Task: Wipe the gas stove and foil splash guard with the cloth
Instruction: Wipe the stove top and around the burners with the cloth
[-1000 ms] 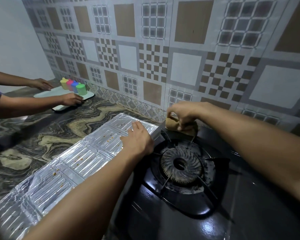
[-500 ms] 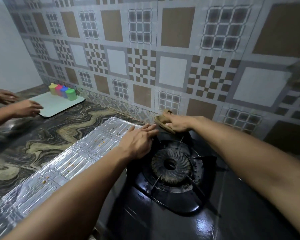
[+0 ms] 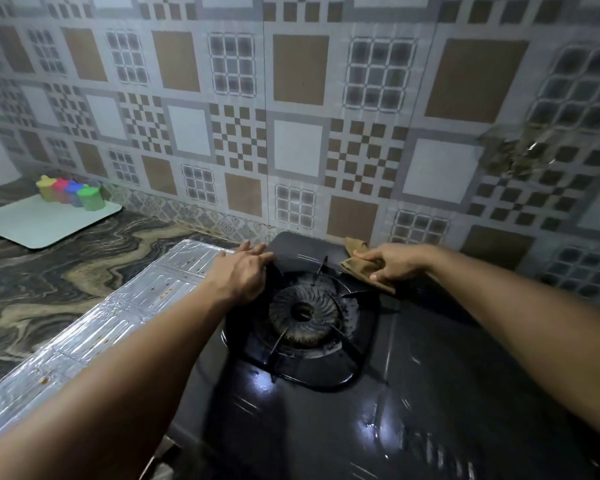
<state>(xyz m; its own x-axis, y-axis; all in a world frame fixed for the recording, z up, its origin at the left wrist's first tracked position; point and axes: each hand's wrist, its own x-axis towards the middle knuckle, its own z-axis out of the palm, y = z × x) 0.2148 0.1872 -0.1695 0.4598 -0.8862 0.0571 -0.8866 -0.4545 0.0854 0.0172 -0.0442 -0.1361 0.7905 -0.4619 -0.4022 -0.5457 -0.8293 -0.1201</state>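
The black gas stove [image 3: 413, 393] fills the lower right, with its round burner [image 3: 303, 315] and pan supports in the middle. A brown cloth [image 3: 355, 263] lies on the stove's back edge, right of the burner. My right hand [image 3: 392, 263] presses on the cloth with fingers pointing left. The foil splash guard [image 3: 94, 327] lies flat on the counter along the stove's left side, with small orange stains. My left hand [image 3: 243, 271] rests flat with straight fingers on the stove's back left corner, at the foil's far end.
A marbled dark counter [image 3: 49, 271] stretches left. At its far left a pale green board [image 3: 39, 223] carries several coloured containers [image 3: 71, 192]. The patterned tile wall [image 3: 291, 116] rises right behind the stove.
My right hand has slid the cloth to the right along the stove's back edge. My left hand has shifted onto the stove's corner. Another person's hands at the far left have left the view.
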